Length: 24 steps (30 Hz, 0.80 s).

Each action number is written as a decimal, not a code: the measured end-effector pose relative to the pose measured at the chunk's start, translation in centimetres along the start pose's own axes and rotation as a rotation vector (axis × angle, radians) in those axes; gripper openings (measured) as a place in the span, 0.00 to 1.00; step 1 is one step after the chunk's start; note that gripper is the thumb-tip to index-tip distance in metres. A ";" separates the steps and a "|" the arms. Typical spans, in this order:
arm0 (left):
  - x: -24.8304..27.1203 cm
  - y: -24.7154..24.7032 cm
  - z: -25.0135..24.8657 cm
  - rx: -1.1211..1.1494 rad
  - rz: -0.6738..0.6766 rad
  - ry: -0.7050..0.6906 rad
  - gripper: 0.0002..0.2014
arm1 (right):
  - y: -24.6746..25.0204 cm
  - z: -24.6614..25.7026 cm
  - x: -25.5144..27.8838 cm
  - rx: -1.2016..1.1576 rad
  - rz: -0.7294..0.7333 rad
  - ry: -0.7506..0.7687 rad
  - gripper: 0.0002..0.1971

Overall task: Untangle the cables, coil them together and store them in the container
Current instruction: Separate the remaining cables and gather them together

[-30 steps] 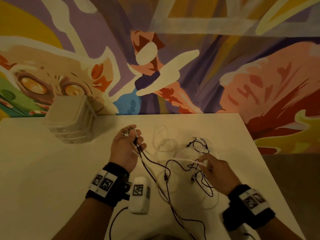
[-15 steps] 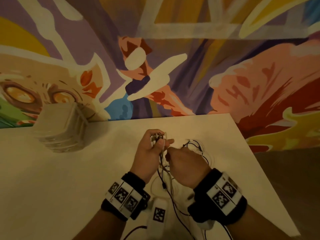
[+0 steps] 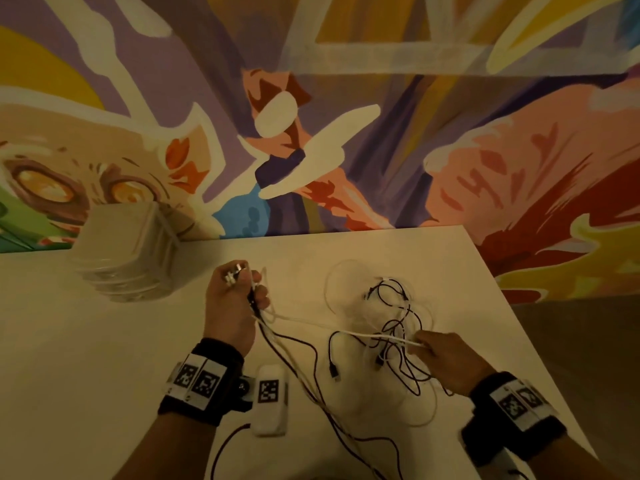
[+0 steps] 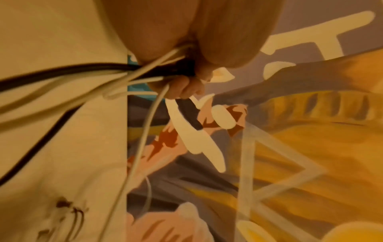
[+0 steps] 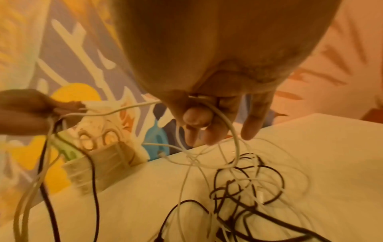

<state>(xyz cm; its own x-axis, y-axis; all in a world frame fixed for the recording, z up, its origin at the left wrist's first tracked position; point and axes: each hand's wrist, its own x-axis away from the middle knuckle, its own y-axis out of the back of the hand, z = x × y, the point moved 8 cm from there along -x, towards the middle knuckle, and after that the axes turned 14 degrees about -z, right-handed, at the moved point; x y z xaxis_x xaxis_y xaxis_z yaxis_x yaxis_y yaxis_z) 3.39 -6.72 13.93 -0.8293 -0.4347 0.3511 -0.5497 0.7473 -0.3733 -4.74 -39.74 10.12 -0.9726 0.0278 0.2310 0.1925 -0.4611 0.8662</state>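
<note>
Cables (image 3: 391, 327): a black-and-white tangle at centre right of the head view, on the pale desk (image 3: 86, 358). Left hand (image 3: 232, 306), centre frame, holds a gathered bunch of plug ends, fingers curled around them. Right hand (image 3: 446, 358), lower right, pinches one white cable (image 3: 311, 322) stretched between the two hands. Container (image 3: 128, 254) sits at upper left, well apart from the tangle, lid apparently on.

Left wrist view: fingers (image 4: 184, 88) clamp on black and white strands that fan toward the left edge. Blurred; strand count unclear.

Right wrist view: thumb and fingers (image 5: 196, 117) pinch the white cable at centre; one finger hangs straight. The knot lies below on the desk, lower right.

Judgement: untangling stage, coiling not begun. Best to keep the left bunch anchored, draw the white strand out slowly, and stop wherever black loops snag rather than tighten them.
</note>
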 end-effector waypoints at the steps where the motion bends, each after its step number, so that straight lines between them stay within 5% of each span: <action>1: -0.1 0.5 0.2 -0.058 -0.014 -0.022 0.10 | 0.2 -0.7 0.3 -0.010 0.008 -0.030 0.12; 11: 8.2 -7.5 3.9 -0.572 0.499 -0.086 0.08 | 2.3 13.0 -0.9 0.357 -0.097 0.200 0.12; 15: 8.5 -8.0 3.6 -0.585 0.533 -0.089 0.09 | 2.8 15.3 -1.5 0.334 -0.140 0.209 0.14; 18: 7.5 -7.0 3.2 -0.555 0.502 -0.065 0.07 | 2.7 14.8 -2.0 0.002 -0.083 0.190 0.16; 21: 5.9 -5.8 2.2 -0.409 0.440 -0.004 0.08 | 2.5 12.4 -2.3 -0.283 -0.075 0.231 0.15; 24: 2.7 -4.2 0.0 -0.169 0.278 0.037 0.11 | 1.3 7.4 -1.6 -0.262 -0.122 0.227 0.09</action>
<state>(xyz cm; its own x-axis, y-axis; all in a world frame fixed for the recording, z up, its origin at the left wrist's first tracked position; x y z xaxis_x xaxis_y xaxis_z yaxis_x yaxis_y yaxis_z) 3.39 -11.03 16.44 -0.9395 -0.1864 0.2874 -0.2760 0.9089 -0.3127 -1.96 -33.80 14.19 -0.9962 -0.0869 0.0035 0.0618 -0.6792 0.7314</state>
